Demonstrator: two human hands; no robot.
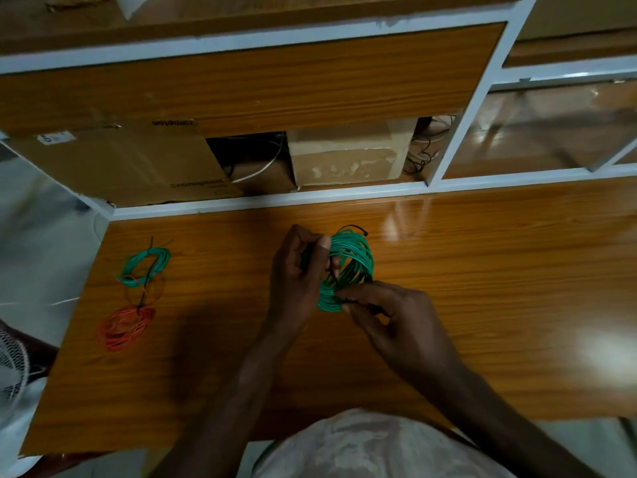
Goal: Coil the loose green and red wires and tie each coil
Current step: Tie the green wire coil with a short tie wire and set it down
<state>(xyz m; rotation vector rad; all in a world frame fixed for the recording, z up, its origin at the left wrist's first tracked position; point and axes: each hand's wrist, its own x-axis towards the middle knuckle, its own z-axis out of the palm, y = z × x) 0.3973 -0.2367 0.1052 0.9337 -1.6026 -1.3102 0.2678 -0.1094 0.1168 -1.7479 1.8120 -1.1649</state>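
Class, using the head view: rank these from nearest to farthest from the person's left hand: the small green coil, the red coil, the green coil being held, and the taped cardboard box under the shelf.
1. Held green coil, gripped by the left hand.
2. Taped cardboard box, beyond the hand, under the shelf.
3. Small green coil and red coil, both on the table's left; too close to rank.

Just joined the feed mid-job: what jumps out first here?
At the centre of the glossy wooden table, the left hand and right hand grip a thick green wire coil with a thin black tie at its top. On the table's left side lie a smaller green coil and a red coil.
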